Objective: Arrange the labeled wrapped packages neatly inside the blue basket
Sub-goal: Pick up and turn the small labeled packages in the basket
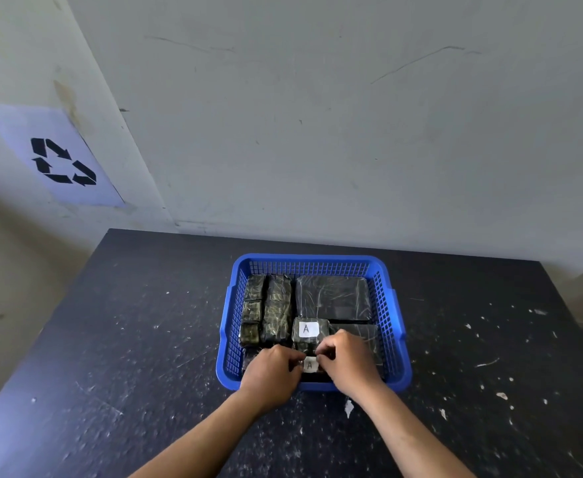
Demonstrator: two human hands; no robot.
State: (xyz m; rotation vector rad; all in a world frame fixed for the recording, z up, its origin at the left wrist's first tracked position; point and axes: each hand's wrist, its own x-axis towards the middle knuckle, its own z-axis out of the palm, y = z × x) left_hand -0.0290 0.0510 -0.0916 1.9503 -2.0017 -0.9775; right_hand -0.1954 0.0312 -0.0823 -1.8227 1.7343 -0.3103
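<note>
A blue mesh basket (pixel 391 305) sits on the dark table and holds several black wrapped packages. A large flat package (pixel 333 296) lies at the back right. Narrow packages (pixel 276 312) stand in rows on the left. A small package with a white "A" label (pixel 309 329) lies in the middle. Just in front of it is another "A" labeled package (pixel 310 365), at the basket's near wall. My left hand (pixel 271 369) and my right hand (pixel 348 360) both reach into the basket and pinch this front package from either side. My hands hide most of it.
The black table (pixel 128 339) is scratched and speckled with white flecks. A small white scrap (pixel 348 407) lies just in front of the basket. A grey wall rises behind, with a recycling-symbol sheet (pixel 62 160) on the left wall.
</note>
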